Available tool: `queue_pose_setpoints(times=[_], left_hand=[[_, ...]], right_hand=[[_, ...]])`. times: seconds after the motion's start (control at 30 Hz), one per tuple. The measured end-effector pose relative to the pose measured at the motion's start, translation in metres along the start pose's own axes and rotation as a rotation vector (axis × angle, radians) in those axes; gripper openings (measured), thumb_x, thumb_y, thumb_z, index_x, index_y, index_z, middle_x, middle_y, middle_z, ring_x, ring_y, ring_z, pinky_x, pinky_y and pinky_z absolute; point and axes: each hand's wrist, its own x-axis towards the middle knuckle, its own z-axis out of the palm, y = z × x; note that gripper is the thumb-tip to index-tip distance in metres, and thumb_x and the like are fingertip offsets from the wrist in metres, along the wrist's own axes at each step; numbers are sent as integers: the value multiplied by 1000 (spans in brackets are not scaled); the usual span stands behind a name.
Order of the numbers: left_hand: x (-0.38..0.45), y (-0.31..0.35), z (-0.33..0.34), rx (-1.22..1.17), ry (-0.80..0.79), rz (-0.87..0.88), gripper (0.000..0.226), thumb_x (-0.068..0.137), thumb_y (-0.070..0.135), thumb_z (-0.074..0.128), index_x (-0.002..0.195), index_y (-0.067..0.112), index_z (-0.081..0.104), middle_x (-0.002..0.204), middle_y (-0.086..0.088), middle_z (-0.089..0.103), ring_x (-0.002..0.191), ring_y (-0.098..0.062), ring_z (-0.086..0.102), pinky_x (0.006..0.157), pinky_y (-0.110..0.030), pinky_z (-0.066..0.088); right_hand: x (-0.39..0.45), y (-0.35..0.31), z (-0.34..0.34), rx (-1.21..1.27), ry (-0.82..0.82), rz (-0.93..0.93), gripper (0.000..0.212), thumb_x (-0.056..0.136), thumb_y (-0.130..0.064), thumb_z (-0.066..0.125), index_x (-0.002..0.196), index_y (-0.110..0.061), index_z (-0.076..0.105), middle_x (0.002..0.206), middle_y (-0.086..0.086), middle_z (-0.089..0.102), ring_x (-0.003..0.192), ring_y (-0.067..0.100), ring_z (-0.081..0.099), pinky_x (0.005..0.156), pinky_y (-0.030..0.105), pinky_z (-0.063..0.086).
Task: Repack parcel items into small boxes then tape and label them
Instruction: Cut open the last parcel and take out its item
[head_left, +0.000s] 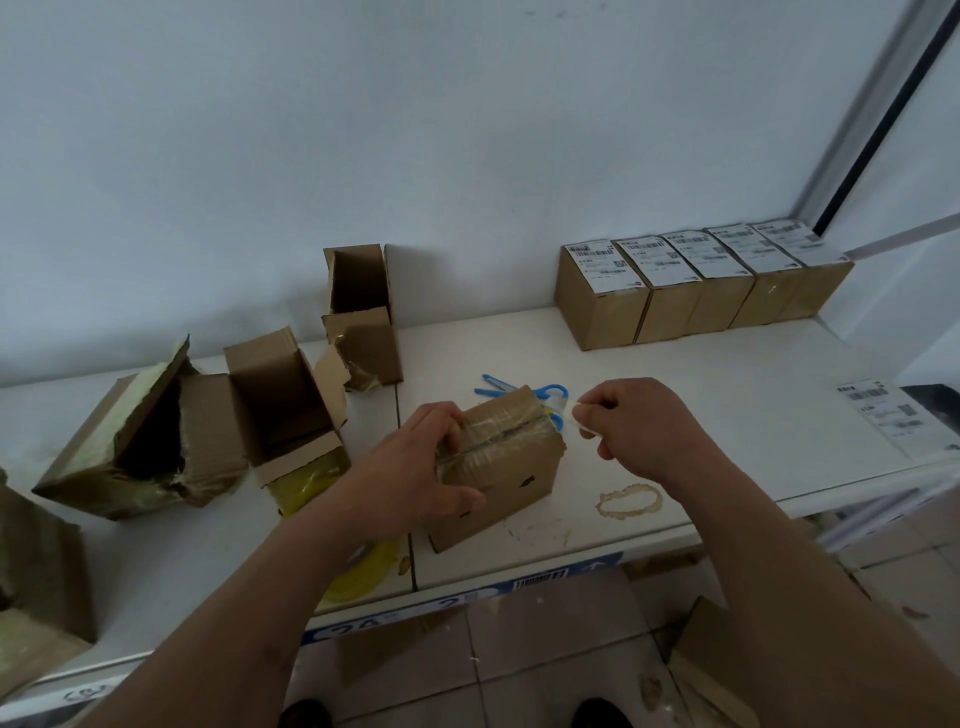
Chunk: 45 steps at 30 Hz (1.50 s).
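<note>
The left hand (415, 470) curls its fingers (451, 434) over the small box (506, 467) sitting mid-worktop (701, 415) near the front edge, the right hand (631, 428) pinches a tape end (577, 410), so taping looks underway and next it needs pressing down, with open room to the right.

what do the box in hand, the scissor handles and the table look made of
Box: brown corrugated cardboard, matte, with glossy clear tape over its top seam. Scissor handles: likely plastic, smooth bright blue. Table: smooth white surface, perhaps laminate or painted board; stained and scuffed.
</note>
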Motion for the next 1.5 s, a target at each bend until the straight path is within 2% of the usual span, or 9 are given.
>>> queue_pose_setpoints(times=[0.13, 0.33, 0.77, 0.87, 0.97, 1.07, 1.17, 1.27, 1.5], left_hand=[[1, -1, 0, 9, -1, -2, 44, 79, 41, 76, 105, 25, 44, 127, 21, 31, 109, -7, 44, 83, -26, 53], [1, 2, 1, 15, 12, -20, 43, 80, 41, 75, 104, 24, 44, 127, 20, 32, 106, -7, 46, 82, -26, 53], [1, 0, 2, 9, -33, -5, 40, 82, 38, 74, 105, 26, 44, 132, 19, 32, 112, -10, 45, 88, -33, 54], [-1, -2, 3, -70, -19, -27, 47, 79, 37, 77, 110, 32, 43, 131, 16, 36, 111, -10, 47, 88, -35, 55], [-6, -7, 4, -186, 22, -61, 83, 71, 41, 84, 135, 42, 31, 132, 15, 37, 118, -11, 46, 98, -40, 52], [-9, -18, -1, -187, 44, -96, 107, 62, 52, 86, 147, 41, 22, 146, 21, 24, 132, -14, 35, 109, -43, 41], [-12, -25, -9, -78, 23, -123, 103, 65, 56, 82, 148, 33, 26, 145, 19, 26, 130, -8, 32, 111, -34, 34], [-14, -23, -12, -60, 4, -108, 93, 70, 51, 81, 146, 31, 32, 137, 17, 35, 122, -6, 37, 106, -29, 36], [-13, -28, -12, -104, 10, -105, 92, 70, 52, 82, 145, 32, 34, 138, 16, 38, 122, -7, 39, 104, -28, 35]], right_hand=[[2, 0, 0, -22, -6, -7, 18, 94, -19, 56, 98, -14, 72, 92, 4, 70, 76, 17, 66, 74, 33, 56], [1, -1, 0, -84, -57, -4, 17, 96, -22, 55, 102, -18, 70, 87, -1, 70, 67, 10, 63, 59, 19, 48], [-11, 8, -18, -114, -190, 36, 11, 96, -23, 58, 96, -19, 68, 80, -4, 69, 57, 7, 60, 49, 16, 39], [-14, 8, -23, -119, -161, 19, 10, 96, -26, 58, 98, -20, 65, 81, -4, 69, 61, 8, 61, 51, 17, 40], [-18, -4, -29, -71, -38, -76, 7, 97, -32, 57, 97, -30, 63, 81, -8, 69, 65, 8, 63, 55, 17, 42], [-25, -29, -13, -139, -86, -271, 10, 98, -35, 53, 97, -36, 63, 82, -13, 66, 70, 3, 61, 61, 19, 44], [-22, -45, 16, -362, -160, -481, 21, 99, -35, 49, 110, -33, 67, 92, -14, 62, 82, 4, 56, 75, 25, 45], [-10, -48, 33, -530, -167, -641, 25, 101, -37, 44, 113, -34, 66, 97, -13, 58, 86, 4, 49, 74, 27, 43], [0, -59, 39, -596, -186, -760, 23, 101, -31, 48, 111, -28, 68, 94, -13, 57, 87, 10, 56, 77, 32, 49]])
